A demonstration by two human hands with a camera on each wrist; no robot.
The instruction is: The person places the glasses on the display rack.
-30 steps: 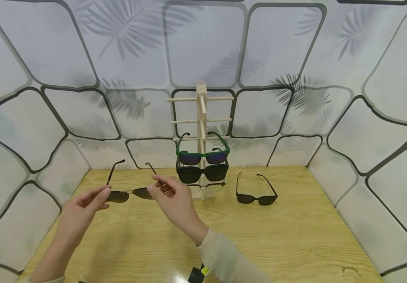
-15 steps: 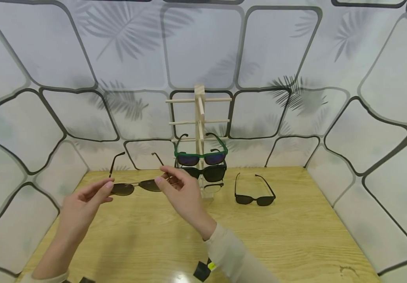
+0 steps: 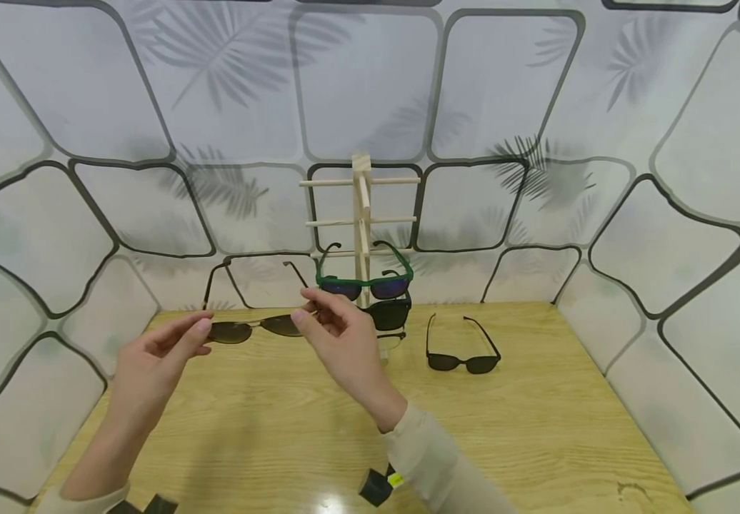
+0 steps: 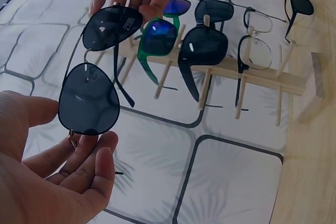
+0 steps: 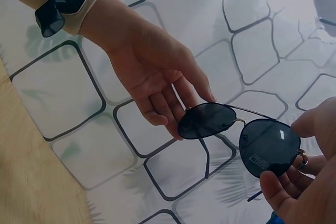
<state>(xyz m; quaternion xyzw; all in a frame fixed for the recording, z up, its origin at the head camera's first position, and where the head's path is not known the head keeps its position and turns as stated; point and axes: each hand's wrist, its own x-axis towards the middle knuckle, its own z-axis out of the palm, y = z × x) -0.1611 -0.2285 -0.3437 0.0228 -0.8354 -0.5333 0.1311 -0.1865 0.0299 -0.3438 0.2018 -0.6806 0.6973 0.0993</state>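
Note:
Aviator sunglasses (image 3: 231, 333) with dark lenses and a thin metal frame are held up over the table, temples unfolded and pointing away. My left hand (image 3: 158, 357) pinches their left end near the hinge, thumb in front. The other end, by its hinge, is pinched by my right hand (image 3: 347, 350). In the left wrist view both dark lenses of the aviator sunglasses (image 4: 89, 98) show between the hands. Behind my right hand, a wooden display stand (image 3: 361, 207) bears green-framed sunglasses (image 3: 389, 287), black sunglasses (image 3: 391, 314) below them, and clear-lensed eyeglasses (image 3: 391, 341), partly hidden.
Another pair of black sunglasses (image 3: 463, 363) lies unfolded on the wooden table (image 3: 505, 435), right of the stand. Bare pegs (image 3: 396, 181) stick out of the stand's upper part. A patterned backdrop (image 3: 370, 86) encloses the table at the back and sides.
Both hands have lifted the aviator sunglasses and moved them to the right, closer to the stand. My right hand now covers more of the lower glasses on it.

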